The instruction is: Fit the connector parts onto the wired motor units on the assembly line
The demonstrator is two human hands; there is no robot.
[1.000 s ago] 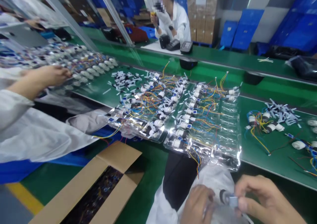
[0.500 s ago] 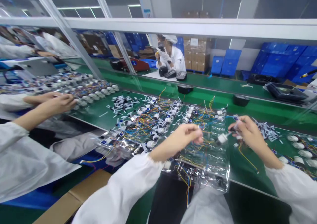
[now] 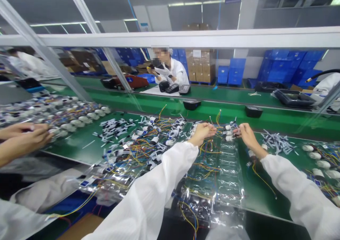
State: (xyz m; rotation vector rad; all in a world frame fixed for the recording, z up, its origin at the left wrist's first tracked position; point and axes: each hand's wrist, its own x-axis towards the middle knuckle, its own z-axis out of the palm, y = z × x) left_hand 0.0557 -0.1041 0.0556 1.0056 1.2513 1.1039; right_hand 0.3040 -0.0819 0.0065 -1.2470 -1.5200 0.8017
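My left hand (image 3: 204,133) is over the far part of a clear plastic tray (image 3: 230,178), fingertips pinched beside thin yellow wires; what is between them is too small to make out. Across from it, my right hand (image 3: 246,135) has its fingers closed at the end of a white cylindrical part with wires (image 3: 228,127), at the tray's far right corner. Another such white part (image 3: 228,138) lies just nearer in the same column. Loose yellow and blue wires (image 3: 205,167) spread over the tray's left side.
Left of the tray lie many wired parts (image 3: 154,141) and a heap of short white-and-black strips (image 3: 115,128). White strips (image 3: 278,142) are piled at right, near one loose wired part (image 3: 251,155). A co-worker's hands (image 3: 26,137) work at far left. Another person (image 3: 172,70) sits opposite.
My right hand has carried the white wired part away from me and leftward to the tray's far corner. My left hand has also reached farther forward. The view has turned slightly right.
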